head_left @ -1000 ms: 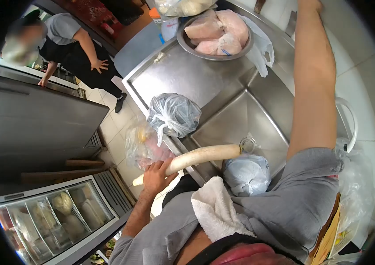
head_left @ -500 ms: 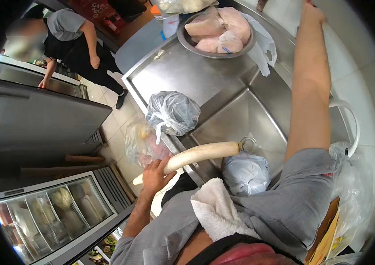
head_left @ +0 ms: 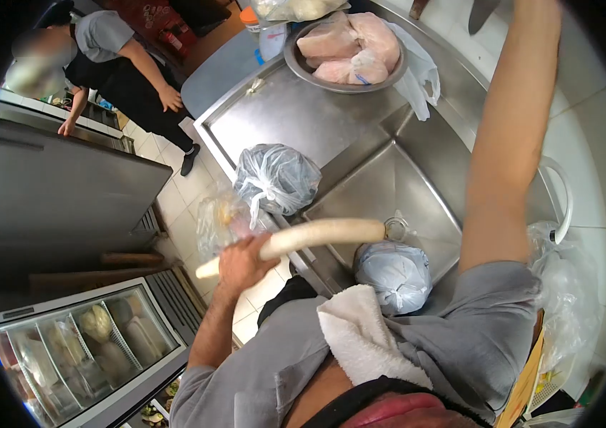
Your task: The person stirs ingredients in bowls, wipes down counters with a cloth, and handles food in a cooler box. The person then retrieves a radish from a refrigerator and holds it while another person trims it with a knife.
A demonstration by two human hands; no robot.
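Note:
My left hand (head_left: 246, 262) is wrapped round a long white radish (head_left: 324, 234), whose thick end reaches over the sink near the drain. My right arm stretches up along the tiled wall, and its hand is cut off at the top edge of the view. A dark blade (head_left: 483, 14) shows beside that forearm; whether my right hand holds it cannot be seen. A knotted bag with dark contents (head_left: 278, 180) sits on the sink's left edge. Below the radish's thick end, a tied whitish bag (head_left: 394, 277) lies in the sink (head_left: 367, 182).
A metal bowl (head_left: 294, 63) of pale meat (head_left: 367, 46) stands on the drainboard (head_left: 281, 110). A white hose (head_left: 567, 192) curves at the right. A co-worker (head_left: 121, 71) leans on a steel fridge (head_left: 67, 192) at the left. A glass-topped freezer (head_left: 89, 349) is at the lower left.
My left hand and the radish have moved slightly left and up. My right arm has shifted right at the top, and a blade has come into view beside it. The co-worker's hand has opened.

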